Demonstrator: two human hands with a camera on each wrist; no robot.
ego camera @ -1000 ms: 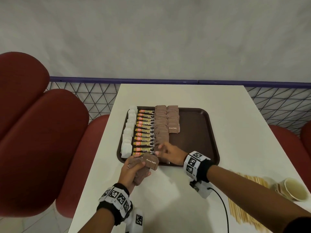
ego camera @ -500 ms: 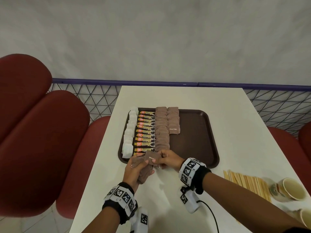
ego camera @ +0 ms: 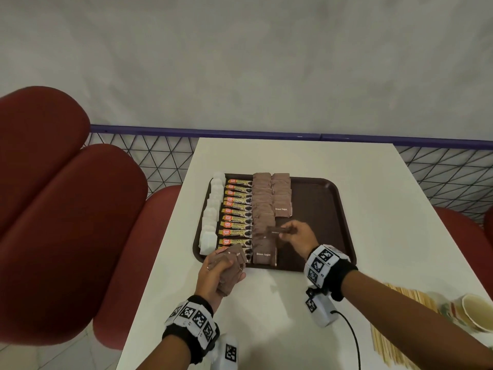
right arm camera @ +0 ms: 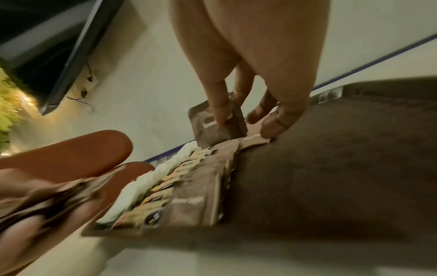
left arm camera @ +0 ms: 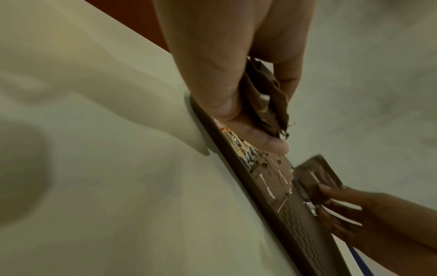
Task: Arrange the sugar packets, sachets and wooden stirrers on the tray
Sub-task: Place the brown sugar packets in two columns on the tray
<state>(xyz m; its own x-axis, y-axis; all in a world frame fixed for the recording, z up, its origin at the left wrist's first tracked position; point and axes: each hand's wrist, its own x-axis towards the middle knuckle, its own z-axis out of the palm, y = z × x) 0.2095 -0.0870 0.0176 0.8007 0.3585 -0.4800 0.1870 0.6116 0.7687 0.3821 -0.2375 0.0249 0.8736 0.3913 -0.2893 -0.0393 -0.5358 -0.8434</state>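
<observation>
R hand (ego camera: 298,236) pinches one brown sugar packet (ego camera: 280,230) w/ fingertips, just above tray (ego camera: 320,209); L hand (ego camera: 221,273) grips packet stack (ego camera: 230,263) at tray's near edge.

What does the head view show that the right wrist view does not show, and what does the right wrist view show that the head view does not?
Only the head view shows the wooden stirrers and the paper cup on the white table, off the tray, and both wristbands.

Only the right wrist view shows the right hand's fingers pinching one brown sugar packet held on edge above the rows, and a dark screen on the wall.

Both show the brown tray, the white sachets, the coffee sachets, and the left hand gripping a bundle of brown packets.
</observation>
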